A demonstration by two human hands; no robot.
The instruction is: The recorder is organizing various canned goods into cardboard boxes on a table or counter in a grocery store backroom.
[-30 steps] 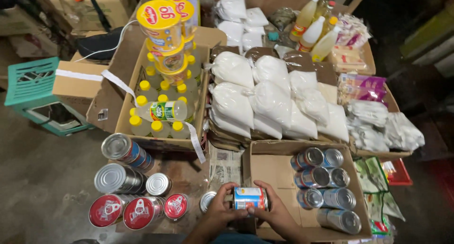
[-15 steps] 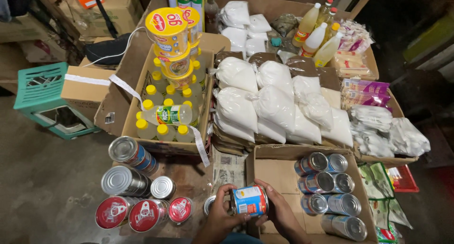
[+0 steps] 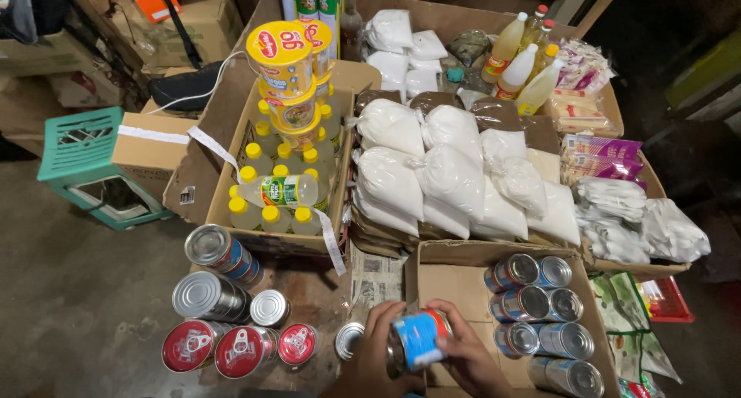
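Fingers (image 3: 384, 321) around blue-labelled can (image 3: 417, 340), wrists cut off below

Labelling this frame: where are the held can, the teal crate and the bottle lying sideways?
held can (image 3: 417, 338), head view, blue label.
teal crate (image 3: 77, 139), head view, top grid.
sideways bottle (image 3: 284, 190), head view, green label.

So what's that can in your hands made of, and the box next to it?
The can, held between the left hand and right hand, looks like shiny metal with a glossy blue wrapper: its rim gleams silver. The box looks like plain brown cardboard, dull, with folded flaps.
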